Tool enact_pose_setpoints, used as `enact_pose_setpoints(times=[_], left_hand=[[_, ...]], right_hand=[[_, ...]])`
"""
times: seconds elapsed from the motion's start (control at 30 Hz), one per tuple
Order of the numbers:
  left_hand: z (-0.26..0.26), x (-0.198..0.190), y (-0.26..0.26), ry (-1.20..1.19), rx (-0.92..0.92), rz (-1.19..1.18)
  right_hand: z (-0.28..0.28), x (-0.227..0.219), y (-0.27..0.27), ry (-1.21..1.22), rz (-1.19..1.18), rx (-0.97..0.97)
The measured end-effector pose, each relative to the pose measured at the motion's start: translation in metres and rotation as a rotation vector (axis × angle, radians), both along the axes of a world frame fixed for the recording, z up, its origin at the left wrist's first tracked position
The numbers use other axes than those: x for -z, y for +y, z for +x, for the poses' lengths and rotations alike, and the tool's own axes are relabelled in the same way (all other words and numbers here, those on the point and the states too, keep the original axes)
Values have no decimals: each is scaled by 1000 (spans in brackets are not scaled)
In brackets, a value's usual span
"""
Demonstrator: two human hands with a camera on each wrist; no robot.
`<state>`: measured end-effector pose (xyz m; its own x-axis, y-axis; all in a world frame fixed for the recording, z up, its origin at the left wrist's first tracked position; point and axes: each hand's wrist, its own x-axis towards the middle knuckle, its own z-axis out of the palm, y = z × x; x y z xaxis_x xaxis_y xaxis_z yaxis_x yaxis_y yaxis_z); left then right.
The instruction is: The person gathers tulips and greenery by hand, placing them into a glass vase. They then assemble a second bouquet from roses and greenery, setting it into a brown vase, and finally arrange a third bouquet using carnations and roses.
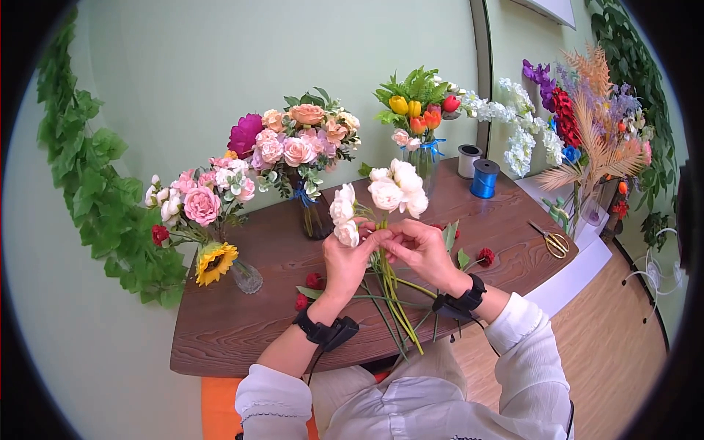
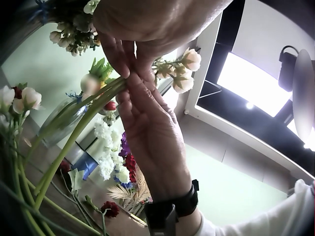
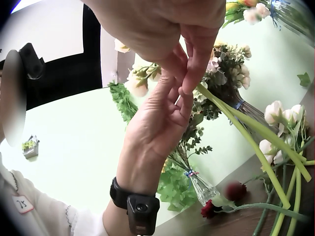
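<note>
You are working over the curved wooden table (image 1: 242, 330), with vases of artificial flowers along its far edge. You are holding a bunch of white roses (image 1: 381, 194) upright above the table's middle. Your left hand (image 1: 348, 260) is curling its fingers round the green stems (image 1: 392, 293), and your right hand (image 1: 418, 249) is pinching them just beside it.
</note>
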<state>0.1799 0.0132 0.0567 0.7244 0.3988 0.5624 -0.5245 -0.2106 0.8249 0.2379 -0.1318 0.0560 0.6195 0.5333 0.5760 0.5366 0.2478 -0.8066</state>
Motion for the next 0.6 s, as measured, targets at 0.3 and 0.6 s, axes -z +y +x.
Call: enact_pose_setpoints(times=[0.3, 0.6], left_hand=[[-4, -5, 1, -10, 162, 17], [-25, -17, 0, -56, 95, 136]], right_hand=[[-7, 5, -1, -126, 14, 141], [-7, 13, -4, -399, 8, 184]])
